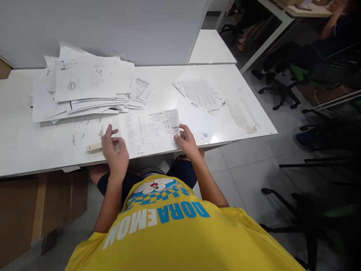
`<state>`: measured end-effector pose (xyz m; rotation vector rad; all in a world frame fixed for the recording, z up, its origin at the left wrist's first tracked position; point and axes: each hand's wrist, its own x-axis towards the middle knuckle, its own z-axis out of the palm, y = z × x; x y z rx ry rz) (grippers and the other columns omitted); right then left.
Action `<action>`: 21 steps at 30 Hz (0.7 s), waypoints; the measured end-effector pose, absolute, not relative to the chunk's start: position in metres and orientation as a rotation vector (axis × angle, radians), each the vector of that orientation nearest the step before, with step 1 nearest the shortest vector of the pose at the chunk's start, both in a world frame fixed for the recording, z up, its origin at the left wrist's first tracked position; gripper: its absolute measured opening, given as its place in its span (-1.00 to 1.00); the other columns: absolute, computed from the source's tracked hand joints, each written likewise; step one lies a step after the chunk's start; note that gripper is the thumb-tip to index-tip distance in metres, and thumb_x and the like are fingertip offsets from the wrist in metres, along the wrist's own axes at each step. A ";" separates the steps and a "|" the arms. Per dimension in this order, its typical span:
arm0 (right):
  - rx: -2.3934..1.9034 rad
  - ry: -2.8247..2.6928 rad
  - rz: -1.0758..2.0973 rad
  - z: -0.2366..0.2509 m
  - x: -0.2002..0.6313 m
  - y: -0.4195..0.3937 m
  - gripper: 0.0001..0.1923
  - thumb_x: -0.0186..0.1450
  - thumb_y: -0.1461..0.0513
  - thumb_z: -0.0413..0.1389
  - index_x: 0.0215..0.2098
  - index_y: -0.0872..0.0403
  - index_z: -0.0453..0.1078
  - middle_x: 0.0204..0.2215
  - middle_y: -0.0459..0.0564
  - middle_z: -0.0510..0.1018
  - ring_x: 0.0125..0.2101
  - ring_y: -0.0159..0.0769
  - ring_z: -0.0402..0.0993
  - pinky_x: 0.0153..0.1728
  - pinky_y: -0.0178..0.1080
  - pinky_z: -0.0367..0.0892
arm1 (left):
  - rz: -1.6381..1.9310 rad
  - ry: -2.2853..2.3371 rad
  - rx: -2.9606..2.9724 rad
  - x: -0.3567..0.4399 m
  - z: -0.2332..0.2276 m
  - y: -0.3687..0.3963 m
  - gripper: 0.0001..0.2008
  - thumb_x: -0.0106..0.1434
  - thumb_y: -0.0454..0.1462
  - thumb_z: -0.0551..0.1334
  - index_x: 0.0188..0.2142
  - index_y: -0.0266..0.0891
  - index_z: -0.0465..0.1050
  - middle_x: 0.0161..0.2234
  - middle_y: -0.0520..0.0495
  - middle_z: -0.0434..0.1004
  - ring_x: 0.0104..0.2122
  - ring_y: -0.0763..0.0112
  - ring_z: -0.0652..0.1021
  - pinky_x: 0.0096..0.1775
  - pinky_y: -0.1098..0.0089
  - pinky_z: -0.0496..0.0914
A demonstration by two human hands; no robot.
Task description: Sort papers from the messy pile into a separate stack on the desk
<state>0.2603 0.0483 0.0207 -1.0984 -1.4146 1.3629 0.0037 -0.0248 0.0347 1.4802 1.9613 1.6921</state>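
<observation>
Printed white paper sheet with a small receipt on its right end (152, 131), flat at the near edge of the white desk (28, 143). Right hand (187, 141) pinching that receipt corner, thumb on top, likely to pin it square. Left hand (114, 148) loosely spread, hovering just above the sheet's left edge, beside a pale cream stapler-like bar (94, 147). Further out: messy heap of white printed papers (84, 88) back left, smaller fan of printed sheets (201, 94) back right, kept apart.

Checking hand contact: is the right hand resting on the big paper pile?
No, the right hand pinches a receipt at the table's near edge, apart from that pile.
</observation>
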 end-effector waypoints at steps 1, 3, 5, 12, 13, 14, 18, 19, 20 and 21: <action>-1.102 -1.422 1.379 0.021 0.259 0.047 -0.49 0.24 -0.05 0.17 0.04 -0.05 0.18 -0.32 -0.09 0.60 -0.39 -0.26 0.49 -0.36 -0.21 0.39 | 1.716 1.959 1.433 -0.003 0.038 -0.032 -0.51 0.40 -0.08 0.07 0.28 -0.08 0.22 0.07 -0.17 0.43 -0.23 0.40 0.55 -0.06 0.28 0.49; -1.116 -1.434 1.399 0.019 0.256 0.045 -0.50 0.23 -0.02 0.17 0.04 -0.05 0.19 -0.35 -0.10 0.60 -0.42 -0.27 0.48 -0.40 -0.24 0.37 | 1.759 1.929 1.351 -0.019 0.043 -0.045 -0.58 0.42 -0.12 0.02 0.22 -0.08 0.29 -0.01 -0.11 0.47 -0.31 0.43 0.56 -0.13 0.28 0.52; -1.144 -1.445 1.421 0.015 0.253 0.041 -0.53 0.23 0.04 0.16 0.05 -0.03 0.21 -0.36 -0.10 0.61 -0.45 -0.29 0.47 -0.44 -0.26 0.35 | 1.733 1.972 1.388 -0.036 0.042 -0.055 -0.60 0.42 -0.15 0.01 0.18 -0.10 0.35 -0.05 -0.11 0.50 -0.24 0.36 0.58 -0.07 0.22 0.52; -1.237 -1.410 1.489 0.012 0.241 0.027 -0.55 0.20 0.13 0.12 0.05 -0.01 0.24 -0.36 -0.09 0.60 -0.47 -0.29 0.45 -0.43 -0.23 0.35 | 1.137 2.171 2.091 -0.070 0.015 -0.063 -0.54 0.33 -0.34 0.01 0.17 -0.14 0.43 0.16 -0.15 0.49 0.28 0.10 0.35 0.34 -0.10 0.09; -1.246 -1.389 1.501 0.014 0.240 0.026 -0.55 0.19 0.13 0.13 0.04 -0.01 0.24 -0.35 -0.09 0.60 -0.46 -0.29 0.46 -0.43 -0.23 0.36 | 1.114 2.189 2.105 -0.071 0.010 -0.062 -0.51 0.33 -0.36 -0.01 0.19 -0.14 0.41 0.17 -0.15 0.49 0.27 0.12 0.36 0.34 -0.09 0.10; -1.253 -1.367 1.512 0.016 0.240 0.024 -0.55 0.18 0.13 0.13 0.04 -0.02 0.25 -0.34 -0.08 0.60 -0.45 -0.28 0.47 -0.41 -0.22 0.37 | 1.108 2.211 2.109 -0.071 0.006 -0.060 -0.50 0.33 -0.38 -0.03 0.19 -0.15 0.40 0.17 -0.16 0.49 0.27 0.14 0.38 0.33 -0.07 0.12; -1.280 -1.280 1.536 0.020 0.243 0.019 -0.53 0.16 0.11 0.16 0.04 -0.03 0.25 -0.30 -0.07 0.61 -0.35 -0.21 0.54 -0.33 -0.17 0.43 | 1.120 2.262 2.116 -0.072 -0.005 -0.056 -0.51 0.32 -0.39 -0.02 0.16 -0.16 0.44 0.15 -0.17 0.51 0.26 0.17 0.39 0.32 -0.01 0.15; -1.288 -1.264 1.536 0.020 0.244 0.018 -0.52 0.16 0.11 0.17 0.04 -0.04 0.25 -0.30 -0.07 0.61 -0.33 -0.20 0.55 -0.31 -0.16 0.44 | 1.130 2.261 2.120 -0.072 -0.006 -0.055 -0.52 0.32 -0.38 -0.01 0.16 -0.17 0.44 0.15 -0.17 0.51 0.26 0.16 0.40 0.31 -0.01 0.16; -1.295 -1.253 1.535 0.020 0.246 0.017 -0.52 0.16 0.10 0.17 0.04 -0.04 0.25 -0.30 -0.07 0.61 -0.32 -0.19 0.56 -0.30 -0.15 0.45 | 1.143 2.259 2.119 -0.072 -0.007 -0.054 -0.52 0.31 -0.38 0.00 0.15 -0.17 0.45 0.15 -0.18 0.51 0.25 0.16 0.40 0.31 -0.01 0.17; -1.302 -1.247 1.536 0.020 0.247 0.016 -0.51 0.16 0.10 0.18 0.04 -0.05 0.25 -0.30 -0.07 0.61 -0.31 -0.18 0.57 -0.29 -0.14 0.46 | 1.153 2.257 2.116 -0.072 -0.008 -0.054 -0.52 0.31 -0.38 0.00 0.15 -0.16 0.45 0.14 -0.18 0.52 0.25 0.15 0.40 0.30 -0.01 0.17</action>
